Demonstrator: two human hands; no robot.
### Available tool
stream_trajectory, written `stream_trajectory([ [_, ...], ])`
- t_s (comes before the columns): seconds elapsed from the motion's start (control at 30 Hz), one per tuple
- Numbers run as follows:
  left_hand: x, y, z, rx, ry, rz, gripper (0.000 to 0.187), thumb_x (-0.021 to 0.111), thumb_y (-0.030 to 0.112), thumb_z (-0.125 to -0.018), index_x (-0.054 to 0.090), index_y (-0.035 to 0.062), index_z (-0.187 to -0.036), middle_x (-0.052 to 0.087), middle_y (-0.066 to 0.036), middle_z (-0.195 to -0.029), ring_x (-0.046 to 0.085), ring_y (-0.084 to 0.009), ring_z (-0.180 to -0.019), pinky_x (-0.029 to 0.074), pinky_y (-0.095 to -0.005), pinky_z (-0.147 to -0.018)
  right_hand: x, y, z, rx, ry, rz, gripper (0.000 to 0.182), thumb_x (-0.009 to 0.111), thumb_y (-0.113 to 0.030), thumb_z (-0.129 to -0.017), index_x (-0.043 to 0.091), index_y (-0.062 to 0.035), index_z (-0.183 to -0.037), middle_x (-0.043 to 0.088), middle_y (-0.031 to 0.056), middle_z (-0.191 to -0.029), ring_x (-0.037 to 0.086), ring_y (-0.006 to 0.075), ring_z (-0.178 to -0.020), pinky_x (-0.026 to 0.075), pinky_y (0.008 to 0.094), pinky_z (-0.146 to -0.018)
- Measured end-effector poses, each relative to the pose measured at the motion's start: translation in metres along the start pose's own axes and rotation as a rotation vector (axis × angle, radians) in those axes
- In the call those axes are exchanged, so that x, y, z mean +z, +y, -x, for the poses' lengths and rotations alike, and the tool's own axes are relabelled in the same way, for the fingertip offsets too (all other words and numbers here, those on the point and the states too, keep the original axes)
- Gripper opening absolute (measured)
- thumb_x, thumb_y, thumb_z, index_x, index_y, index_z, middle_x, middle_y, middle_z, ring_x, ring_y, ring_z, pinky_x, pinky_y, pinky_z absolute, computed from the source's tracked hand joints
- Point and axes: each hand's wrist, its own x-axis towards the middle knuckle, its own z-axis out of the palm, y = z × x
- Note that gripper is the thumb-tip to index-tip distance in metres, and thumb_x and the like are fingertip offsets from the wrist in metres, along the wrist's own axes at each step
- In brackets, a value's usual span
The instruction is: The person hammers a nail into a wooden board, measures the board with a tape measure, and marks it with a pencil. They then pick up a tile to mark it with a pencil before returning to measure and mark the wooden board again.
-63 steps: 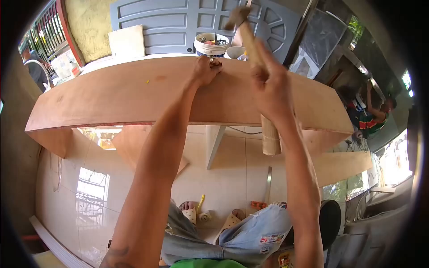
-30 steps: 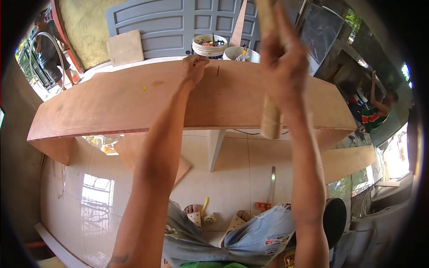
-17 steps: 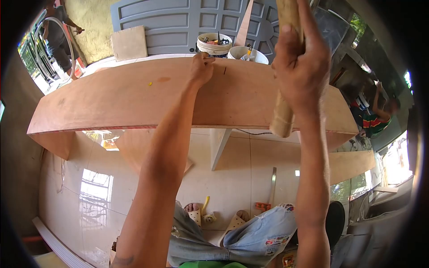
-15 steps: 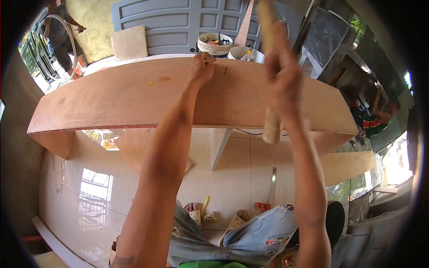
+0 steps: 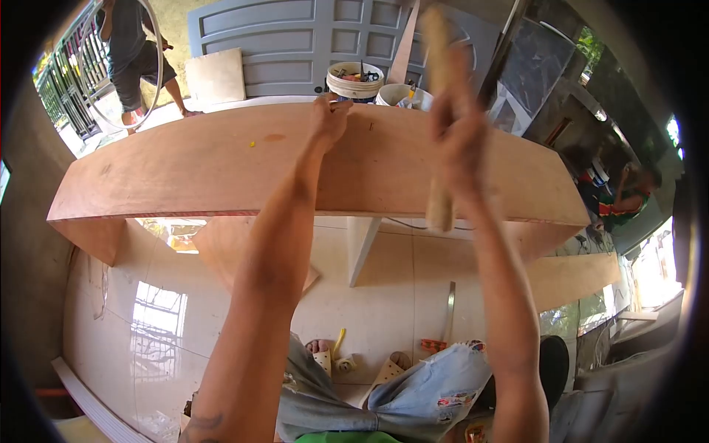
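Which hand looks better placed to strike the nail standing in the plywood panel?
Probably the right hand: it grips the raised hammer by its wooden handle, close to the nail. The left hand is at the panel's far edge, with no striking tool showing.

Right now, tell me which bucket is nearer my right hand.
The right bucket, with something yellow in it, is nearer your right hand; the other bucket, fuller of tools, stands farther left.
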Motion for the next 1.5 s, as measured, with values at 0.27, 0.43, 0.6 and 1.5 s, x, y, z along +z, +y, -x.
stream_trajectory([
  [0.27,0.011,-0.03,-0.006,0.029,-0.054,0.114,0.046,0.066,0.025,-0.085,0.054,-0.003,-0.12,0.063,-0.017,-0.1,0.057,-0.0237,-0.102,0.044,-0.0392,-0.089,-0.004,0.009,0.003,0.194,-0.16,0.01,0.043,0.051,-0.005,-0.087,0.051,0.0007,-0.131,0.065,0.0228,-0.094,0.057,0.0239,-0.069,0.048,0.0319,-0.066],
  [0.43,0.029,-0.06,-0.028,0.047,0.006,0.197,0.045,0.06,0.03,-0.088,0.054,-0.0006,-0.12,0.058,-0.019,-0.113,0.05,-0.0249,-0.116,0.039,-0.0424,-0.098,-0.01,-0.001,-0.015,0.03,0.195,-0.099,0.049,0.048,-0.012,-0.096,0.039,-0.0114,-0.144,0.042,-0.0053,-0.065,0.035,0.0018,-0.048,0.035,0.02,-0.041],
  [0.6,0.026,-0.084,-0.04,0.025,-0.052,0.25,0.049,0.059,0.027,-0.089,0.044,0.0002,-0.127,0.056,-0.017,-0.115,0.05,-0.024,-0.115,0.038,-0.0397,-0.099,0.016,0.055,0.039,0.334,-0.409,0.14,0.05,0.052,-0.008,-0.086,0.046,-0.0036,-0.136,0.055,0.0168,-0.108,0.053,0.0271,-0.096,0.044,0.0343,-0.08],
  [1.5,-0.005,0.025,0.016,-0.073,0.007,0.095,0.048,0.062,0.01,-0.084,0.045,-0.009,-0.125,0.066,-0.019,-0.099,0.064,-0.0207,-0.091,0.048,-0.0297,-0.079,0.014,0.034,0.042,0.402,-0.479,0.156,0.044,0.05,-0.015,-0.091,0.048,-0.0039,-0.134,0.065,0.0254,-0.098,0.066,0.0367,-0.086,0.052,0.0386,-0.074],
])
